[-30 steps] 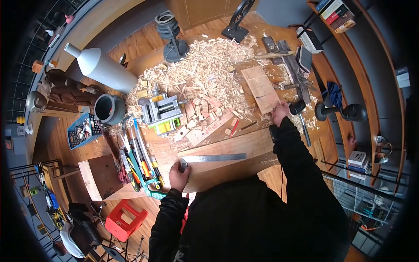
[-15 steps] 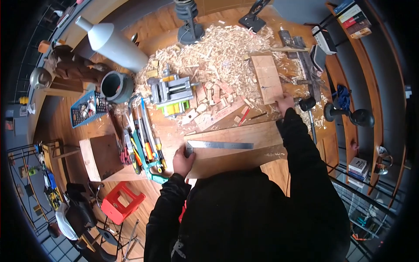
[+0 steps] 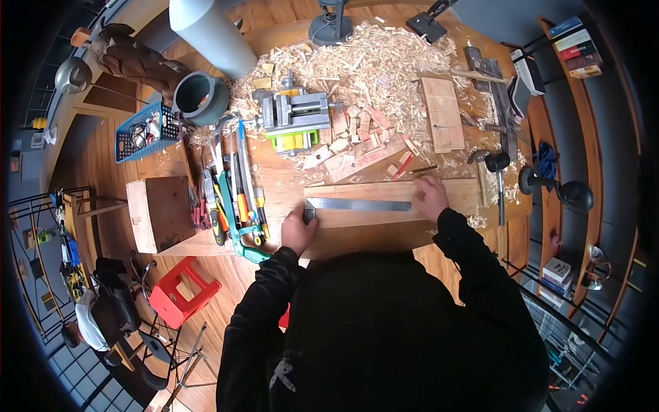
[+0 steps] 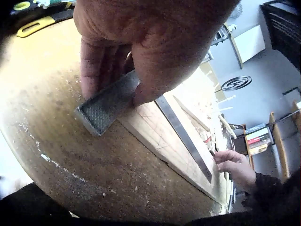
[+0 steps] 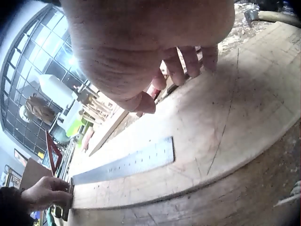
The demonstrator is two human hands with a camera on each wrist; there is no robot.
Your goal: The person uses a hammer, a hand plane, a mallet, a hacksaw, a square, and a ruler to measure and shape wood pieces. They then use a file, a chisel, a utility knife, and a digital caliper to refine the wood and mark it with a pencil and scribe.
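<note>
My left hand (image 3: pixel 298 232) grips the dark stock of a try square (image 4: pixel 106 106) at the near edge of a long wooden board (image 3: pixel 453 196). The square's steel blade (image 3: pixel 360 204) lies flat across the board, its scale marks showing in the right wrist view. Past the blade's free end, my right hand (image 3: pixel 432 198) hovers over the board with loosely bent fingers and nothing visible in them. Its fingertips are near a dark pencil (image 3: pixel 424 169) and a red pencil (image 3: pixel 403 166) behind the board. A pencil line (image 5: pixel 228 115) crosses the board's face to the right.
A vise (image 3: pixel 295 113) stands behind the board, beside wood offcuts (image 3: pixel 360 127) and a heap of shavings (image 3: pixel 371 65). Saws and chisels (image 3: pixel 237 196) lie at left near a wooden block (image 3: pixel 161 213). At right are a flat board (image 3: pixel 445 113) and a hammer (image 3: pixel 499 172).
My right hand has left the flat board at the right and come nearer, over the long board by the blade's end. My left hand stays on the square. The head view has shifted.
</note>
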